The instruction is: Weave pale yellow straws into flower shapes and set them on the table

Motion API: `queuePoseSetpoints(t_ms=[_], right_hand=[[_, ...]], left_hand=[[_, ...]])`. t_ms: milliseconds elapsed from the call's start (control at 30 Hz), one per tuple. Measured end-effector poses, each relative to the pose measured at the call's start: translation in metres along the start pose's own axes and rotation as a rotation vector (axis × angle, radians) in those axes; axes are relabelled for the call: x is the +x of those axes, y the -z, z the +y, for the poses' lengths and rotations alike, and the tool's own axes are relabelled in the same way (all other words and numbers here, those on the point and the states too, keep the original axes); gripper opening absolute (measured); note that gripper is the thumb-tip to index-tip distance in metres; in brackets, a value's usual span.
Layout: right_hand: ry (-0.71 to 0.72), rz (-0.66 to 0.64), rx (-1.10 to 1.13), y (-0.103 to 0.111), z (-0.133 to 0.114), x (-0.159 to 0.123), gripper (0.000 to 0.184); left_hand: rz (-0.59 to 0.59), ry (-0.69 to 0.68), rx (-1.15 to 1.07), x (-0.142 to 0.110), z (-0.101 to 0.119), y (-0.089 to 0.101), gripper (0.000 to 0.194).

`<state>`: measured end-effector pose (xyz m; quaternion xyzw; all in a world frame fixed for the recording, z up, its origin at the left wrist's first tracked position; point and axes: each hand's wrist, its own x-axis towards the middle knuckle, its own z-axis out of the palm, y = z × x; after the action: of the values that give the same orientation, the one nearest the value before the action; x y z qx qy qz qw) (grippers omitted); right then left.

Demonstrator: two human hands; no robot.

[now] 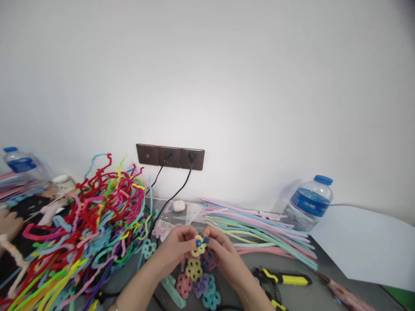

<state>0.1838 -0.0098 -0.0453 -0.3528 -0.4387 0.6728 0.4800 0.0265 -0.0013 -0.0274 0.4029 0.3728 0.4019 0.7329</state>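
Observation:
Between my two hands is a yellow pipe-cleaner flower (197,250) made of small loops. My left hand (181,248) pinches its left side, thumb and fingers closed. From the other side my right hand (218,246) grips it with closed fingertips. Just below lie finished-looking looped flowers: another yellow flower (193,269), a pink flower (184,286), a purple flower (201,285) and a teal flower (212,298). A bundle of pale teal pipe cleaners (175,293) rests beside them. Parts of the held flower are hidden by my fingers.
A tangled heap of coloured pipe cleaners (106,224) fills the left. Straight pastel pipe cleaners (259,229) lie behind my hands. Yellow-black pliers (285,278), a water bottle (311,201) and a white sheet (366,242) are right. Another person's hand (9,224) is far left.

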Motion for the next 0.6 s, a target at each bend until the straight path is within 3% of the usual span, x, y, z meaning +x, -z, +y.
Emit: queuePoseSetpoints(t_ms=[233, 433, 600], right_hand=[[-0.102, -0.047, -0.062, 0.0075, 0.0004, 0.0007, 0.022], [-0.05, -0.028, -0.075, 0.0089, 0.002, 0.0028, 0.023], [-0.015, 0.007, -0.023, 0.0075, 0.0044, 0.006, 0.035]], left_hand=[[0.022, -0.046, 0.144, -0.001, 0.0028, -0.0026, 0.034], [0.047, -0.05, 0.1, 0.0019, 0.0016, -0.0018, 0.038], [0.158, -0.118, 0.064, 0.0056, -0.0009, -0.0018, 0.041]])
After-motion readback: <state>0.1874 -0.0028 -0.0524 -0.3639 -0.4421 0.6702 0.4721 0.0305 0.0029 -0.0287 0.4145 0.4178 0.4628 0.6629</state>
